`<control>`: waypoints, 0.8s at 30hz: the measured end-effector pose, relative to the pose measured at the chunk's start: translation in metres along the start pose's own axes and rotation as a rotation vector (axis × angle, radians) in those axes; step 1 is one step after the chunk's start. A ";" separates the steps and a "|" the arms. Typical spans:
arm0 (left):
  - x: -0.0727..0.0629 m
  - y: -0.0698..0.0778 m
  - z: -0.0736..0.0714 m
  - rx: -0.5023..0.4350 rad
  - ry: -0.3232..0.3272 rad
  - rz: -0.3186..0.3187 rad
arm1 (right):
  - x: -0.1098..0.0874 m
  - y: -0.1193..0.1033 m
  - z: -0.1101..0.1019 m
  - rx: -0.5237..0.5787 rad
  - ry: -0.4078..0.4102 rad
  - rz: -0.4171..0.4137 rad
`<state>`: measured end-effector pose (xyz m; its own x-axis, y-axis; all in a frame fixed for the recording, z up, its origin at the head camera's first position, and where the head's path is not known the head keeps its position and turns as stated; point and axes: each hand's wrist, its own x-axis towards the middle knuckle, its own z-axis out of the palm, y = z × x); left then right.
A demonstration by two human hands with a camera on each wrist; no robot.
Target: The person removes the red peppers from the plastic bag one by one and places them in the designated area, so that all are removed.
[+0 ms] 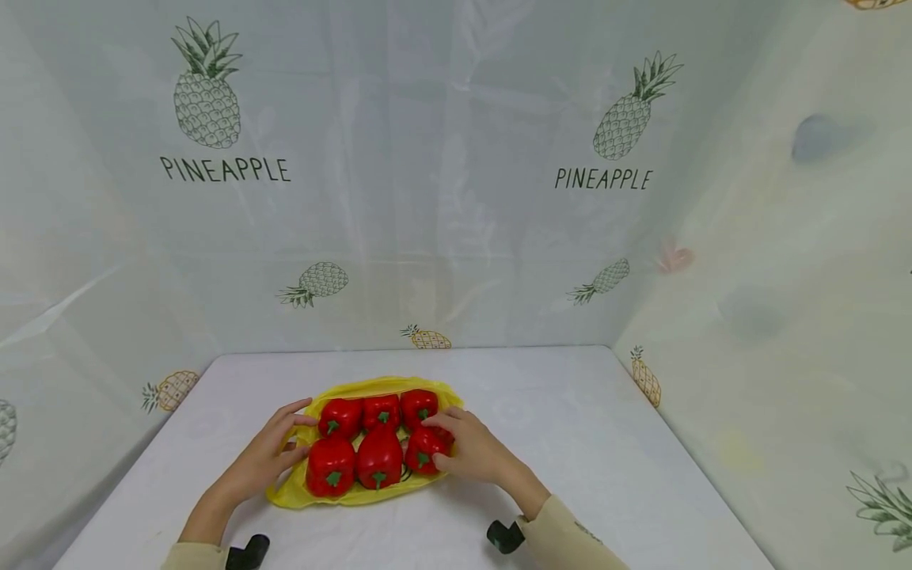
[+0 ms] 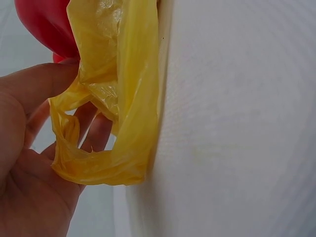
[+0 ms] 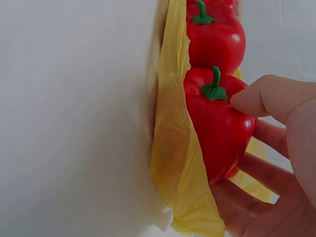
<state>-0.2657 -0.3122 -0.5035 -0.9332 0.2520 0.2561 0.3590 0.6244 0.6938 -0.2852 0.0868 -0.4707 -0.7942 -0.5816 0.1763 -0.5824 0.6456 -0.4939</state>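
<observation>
Several red bell peppers (image 1: 380, 457) with green stems lie in two rows on a spread yellow plastic bag (image 1: 290, 495). My right hand (image 1: 476, 450) holds the front-right bell pepper (image 3: 217, 126), thumb against its stem side and fingers around its far side. At the bag's left end is my left hand (image 1: 262, 457), its fingers spread and slightly bent. In the left wrist view, the left thumb reaches the edge of a pepper (image 2: 47, 22), while other fingers pass behind the bag's loop-shaped handle (image 2: 106, 170). The undersides of the peppers are hidden.
Under the bag is a white table (image 1: 570, 443). A pineapple-printed curtain (image 1: 427, 198) rises behind the table and along both sides. Dark straps with a black piece (image 1: 505, 537) sit at the wrists, by beige sleeves (image 1: 570, 538).
</observation>
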 end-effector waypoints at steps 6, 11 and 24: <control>-0.001 0.004 -0.001 -0.019 0.014 -0.012 | -0.001 -0.001 -0.001 0.005 -0.019 -0.027; -0.001 0.007 -0.002 -0.032 0.008 -0.016 | -0.003 -0.003 -0.003 0.022 -0.022 -0.018; -0.002 0.006 -0.003 -0.043 -0.008 -0.030 | 0.000 0.002 0.001 0.053 -0.014 -0.021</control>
<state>-0.2619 -0.3110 -0.4977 -0.9435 0.2393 0.2294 0.3294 0.5993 0.7296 -0.2866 0.0877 -0.4723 -0.7789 -0.6021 0.1755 -0.5889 0.6059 -0.5348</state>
